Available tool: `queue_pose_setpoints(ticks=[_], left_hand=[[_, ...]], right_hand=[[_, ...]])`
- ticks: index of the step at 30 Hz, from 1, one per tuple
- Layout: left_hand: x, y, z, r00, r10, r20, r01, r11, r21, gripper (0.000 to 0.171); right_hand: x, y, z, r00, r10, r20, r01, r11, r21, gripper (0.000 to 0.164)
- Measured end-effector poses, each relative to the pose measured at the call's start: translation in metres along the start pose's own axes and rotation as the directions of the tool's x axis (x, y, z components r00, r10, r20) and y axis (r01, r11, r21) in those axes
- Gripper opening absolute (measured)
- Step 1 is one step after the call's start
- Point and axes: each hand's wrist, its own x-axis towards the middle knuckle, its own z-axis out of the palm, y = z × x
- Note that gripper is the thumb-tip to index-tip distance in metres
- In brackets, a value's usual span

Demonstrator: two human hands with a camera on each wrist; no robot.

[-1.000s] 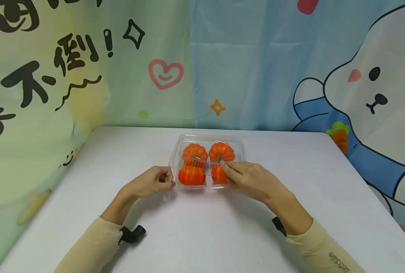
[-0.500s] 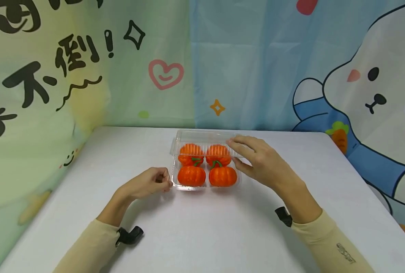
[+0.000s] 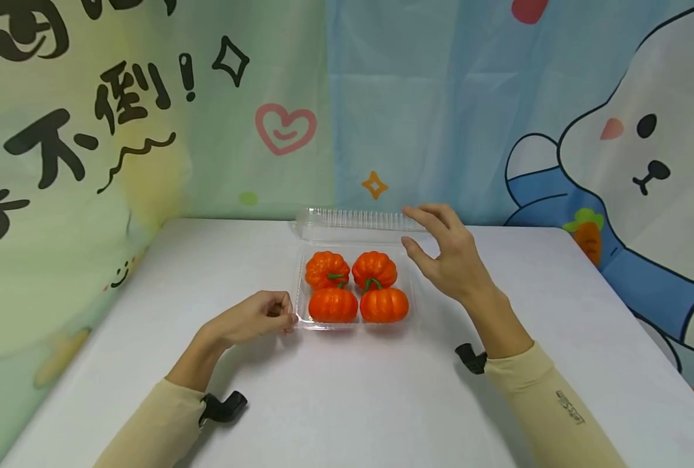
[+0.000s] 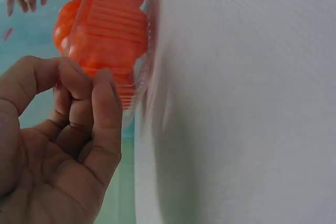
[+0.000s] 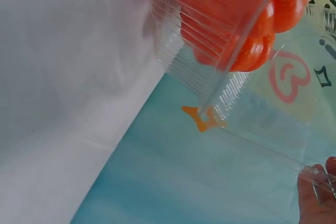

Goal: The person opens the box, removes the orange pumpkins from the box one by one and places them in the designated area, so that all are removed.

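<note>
Holding open a clear box [image 3: 337, 326] of orange pumpkins [image 3: 333, 305] at the middle of the frame.
Left of centre, the left hand [image 3: 255, 320] pinches the box's near left corner, thumb and fingertips narrow; in the middle, four pumpkins sit in two rows — the lid [image 3: 352, 226] raised behind them; right of centre, the right hand [image 3: 449, 257] touches the lid's right end — thumb and fingers wide apart.

Clear ribbed plastic box [image 5: 184, 74], slanted, top centre of frame; glossy orange-red lobed pumpkins [image 5: 254, 51] inside. Transparent plastic lid [image 5: 273, 135], open, across right side. Right hand [image 5: 316, 196] at lower right corner, touching lid edge. White worktop [image 5: 63, 77] on left; blue-green backdrop [image 5: 184, 177], lower centre.
</note>
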Motion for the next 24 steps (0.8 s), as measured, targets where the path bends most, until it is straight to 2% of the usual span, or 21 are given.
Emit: queue_pose_setpoints(ticks=[9, 15, 21, 24], left_hand=[[0.001, -0.007, 0.004, 1.0, -0.014, 0.019, 0.015, 0.999, -0.049, 0.008], [0.0, -0.006, 0.004, 0.999, -0.021, 0.037, 0.023, 0.998, -0.054, 0.012], [-0.001, -0.004, 0.002, 0.999, -0.022, 0.037, 0.024, 0.998, -0.054, 0.013], [0.0, -0.003, 0.0, 0.999, -0.019, 0.039, 0.021, 0.998, -0.053, 0.014]], right_hand=[[-0.003, 0.015, 0.008, 0.987, 0.155, -0.045, -0.149, 0.983, 0.106, 0.066], [0.0, 0.018, 0.01, 0.953, 0.303, -0.018, -0.289, 0.924, 0.251, 0.077], [0.003, 0.024, 0.012, 0.923, 0.384, 0.034, -0.372, 0.866, 0.333, 0.078], [0.003, 0.027, 0.013, 0.912, 0.407, 0.055, -0.399, 0.848, 0.348, 0.075]])
